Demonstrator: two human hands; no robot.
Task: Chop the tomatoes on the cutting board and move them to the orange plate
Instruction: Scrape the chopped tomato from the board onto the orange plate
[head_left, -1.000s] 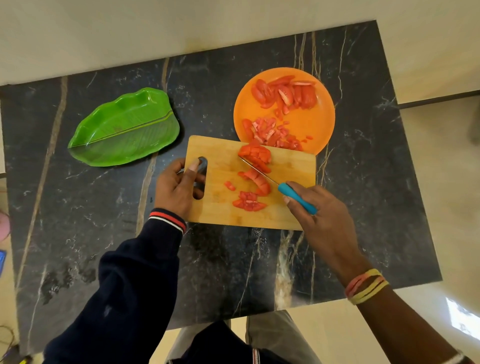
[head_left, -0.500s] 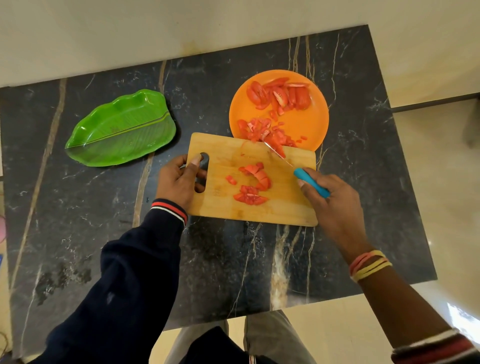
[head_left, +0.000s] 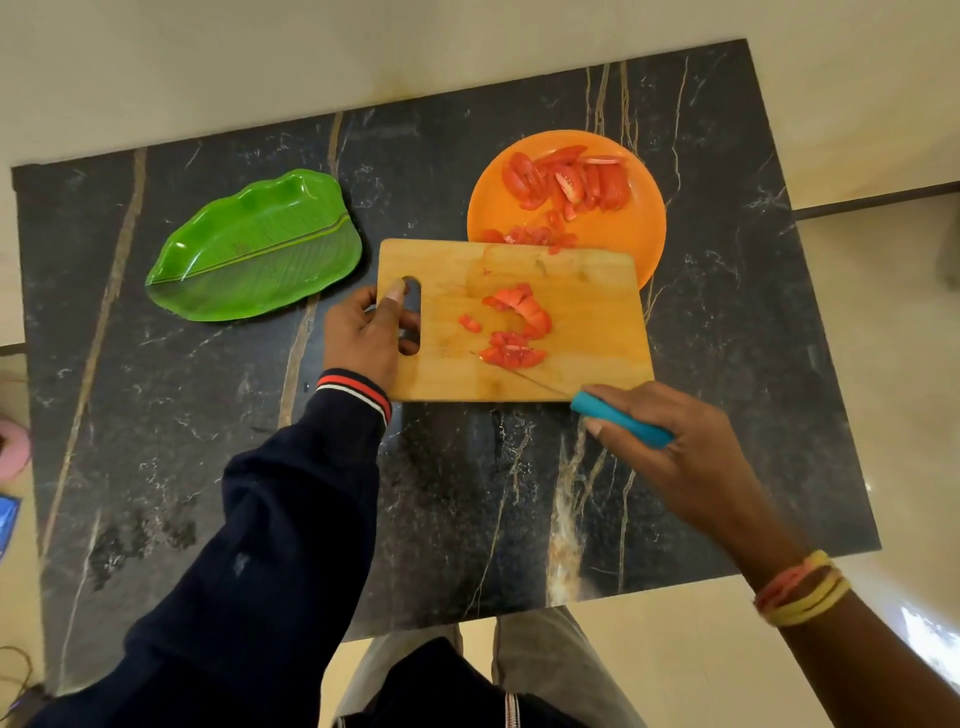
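One black marble table (head_left: 727, 415) carries everything here. One wooden cutting board (head_left: 587, 312) lies between the two hands, its long side running from the left hand across toward the right. Two plates sit beyond the hands. A green leaf-shaped plate (head_left: 254, 249) holds nothing visible and lies ahead and outward of the left hand. The orange plate (head_left: 639, 239) lies ahead of the right hand, its near rim tucked under the board's far edge.

The left hand (head_left: 363, 338) grips the board's handle end, thumb on top by the cut-out slot. The right hand (head_left: 680, 457), just off the board's near corner, is wrapped around the blue handle of one knife (head_left: 621, 418). Its thin blade slants away from that hand toward the left hand, the tip reaching the near side of the chopped tomato pieces (head_left: 514, 327).

Those pieces sit mid-board between the hands: two small clusters and one stray bit. Two more heaps of tomato already on the plate (head_left: 566, 182) lie farther off, the nearer one partly hidden by the board.

The plate lies straight past the pile from the blade, so a push away from the body looks likely to carry the pieces over
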